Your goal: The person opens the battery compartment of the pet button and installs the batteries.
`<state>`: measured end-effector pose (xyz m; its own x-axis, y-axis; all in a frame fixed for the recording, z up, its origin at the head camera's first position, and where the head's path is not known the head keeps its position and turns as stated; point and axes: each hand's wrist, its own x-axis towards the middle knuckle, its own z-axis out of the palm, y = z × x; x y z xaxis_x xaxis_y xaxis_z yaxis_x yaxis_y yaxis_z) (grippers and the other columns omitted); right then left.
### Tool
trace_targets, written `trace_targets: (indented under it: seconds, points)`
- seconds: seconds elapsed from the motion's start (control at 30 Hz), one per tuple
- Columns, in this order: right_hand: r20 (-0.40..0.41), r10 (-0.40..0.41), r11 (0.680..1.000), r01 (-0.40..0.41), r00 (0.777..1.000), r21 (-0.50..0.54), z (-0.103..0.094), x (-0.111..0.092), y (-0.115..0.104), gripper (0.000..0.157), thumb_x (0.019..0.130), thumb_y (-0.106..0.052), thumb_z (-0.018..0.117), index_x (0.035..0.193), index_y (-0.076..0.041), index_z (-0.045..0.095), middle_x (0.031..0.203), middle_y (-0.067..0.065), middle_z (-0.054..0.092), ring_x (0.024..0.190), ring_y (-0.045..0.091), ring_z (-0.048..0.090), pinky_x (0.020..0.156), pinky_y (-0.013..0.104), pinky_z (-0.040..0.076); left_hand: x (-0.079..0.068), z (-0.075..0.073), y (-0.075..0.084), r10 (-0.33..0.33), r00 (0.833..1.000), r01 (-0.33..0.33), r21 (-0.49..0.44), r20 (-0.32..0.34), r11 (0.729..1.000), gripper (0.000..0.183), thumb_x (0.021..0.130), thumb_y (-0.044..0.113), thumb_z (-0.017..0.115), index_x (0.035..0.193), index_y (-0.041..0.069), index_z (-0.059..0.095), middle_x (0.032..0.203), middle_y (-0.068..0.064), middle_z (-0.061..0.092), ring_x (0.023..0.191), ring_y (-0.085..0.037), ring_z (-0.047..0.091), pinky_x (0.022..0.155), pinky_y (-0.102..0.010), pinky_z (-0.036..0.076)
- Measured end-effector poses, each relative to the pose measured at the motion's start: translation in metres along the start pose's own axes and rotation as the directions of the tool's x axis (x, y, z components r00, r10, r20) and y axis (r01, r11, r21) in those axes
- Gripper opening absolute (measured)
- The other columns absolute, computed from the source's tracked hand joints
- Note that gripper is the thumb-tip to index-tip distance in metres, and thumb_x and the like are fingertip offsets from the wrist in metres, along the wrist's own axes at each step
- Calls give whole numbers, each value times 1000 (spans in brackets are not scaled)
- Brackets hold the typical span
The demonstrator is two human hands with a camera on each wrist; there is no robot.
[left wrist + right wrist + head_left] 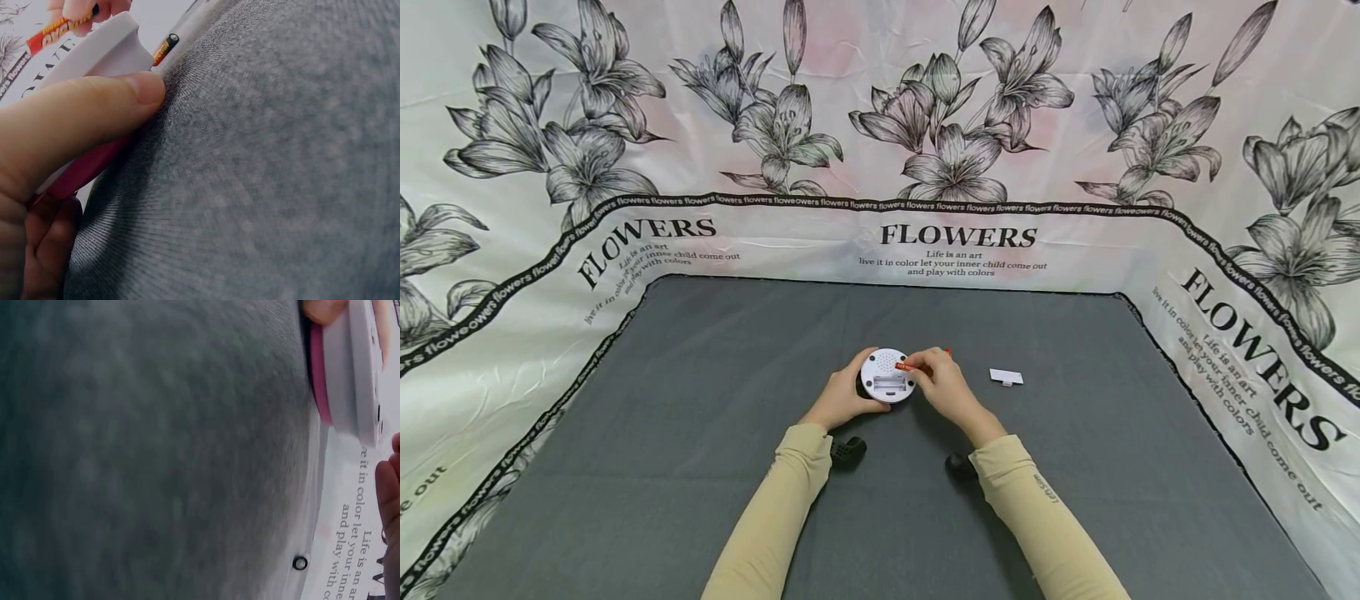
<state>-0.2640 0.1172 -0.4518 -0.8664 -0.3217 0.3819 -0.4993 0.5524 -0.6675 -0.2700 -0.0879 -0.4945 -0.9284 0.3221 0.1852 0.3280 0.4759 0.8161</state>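
A round white device with a pink lower part (100, 159) is gripped at its side by my left hand (838, 398), thumb along the near edge. Its white face (880, 367) points up in the head view, showing a speaker grille and an uncovered battery compartment (890, 384). My right hand (947, 390) pinches a red and black battery (59, 30) just above that face. Behind the right hand, a second battery (165, 50) lies on the cloth, mostly hidden in the head view. To the right of this hand lies a small white battery cover (1006, 377).
Dark grey cloth (700, 375) covers the table. White flower-printed fabric (820, 242) rises along its back and sides. A black wrist camera (848, 452) sits by the left cuff, and a dark wrist camera (961, 467) by the right one.
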Motion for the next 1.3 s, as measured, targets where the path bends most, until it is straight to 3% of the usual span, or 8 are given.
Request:
trace_targets:
  seconds: [0.4, 0.63, 1.13, 1.3]
  points:
    - [102, -88, 987, 101, 991, -125, 8, 1, -2, 6, 82, -4, 70, 87, -8, 68, 88, 1, 52, 79, 16, 41, 69, 31, 38, -1, 0, 0, 7, 1000, -7, 11, 5, 1000, 97, 66, 30, 85, 145, 18, 30, 132, -5, 47, 111, -19, 49, 90, -40, 40]
    - [115, -69, 985, 86, 991, -149, 13, 4, -3, 6, 80, -9, 73, 85, -10, 70, 88, -1, 50, 82, 16, 41, 70, 31, 38, -2, 0, 0, 27, 1000, -27, 3, 9, 1000, 97, 67, 29, 85, 145, 16, 29, 131, -8, 47, 110, -21, 50, 89, -42, 41]
    - [3, -7, 998, 7, 1000, -65, 9, 4, 4, 16, 74, -12, 78, 89, -10, 71, 80, -1, 53, 76, 16, 48, 67, 31, 42, -1, 0, -2, 21, 1000, -21, 10, -2, 1000, 96, 67, 31, 84, 145, 18, 30, 130, -5, 48, 110, -19, 50, 89, -41, 40]
    - [-31, 46, 999, -46, 998, -6, 4, 1, 8, 10, 75, -9, 77, 84, -9, 72, 83, 1, 57, 75, 16, 53, 67, 31, 45, 0, 1, -3, 37, 999, -37, 15, -8, 999, 96, 66, 31, 85, 144, 17, 31, 128, -4, 51, 109, -18, 51, 89, -40, 40]
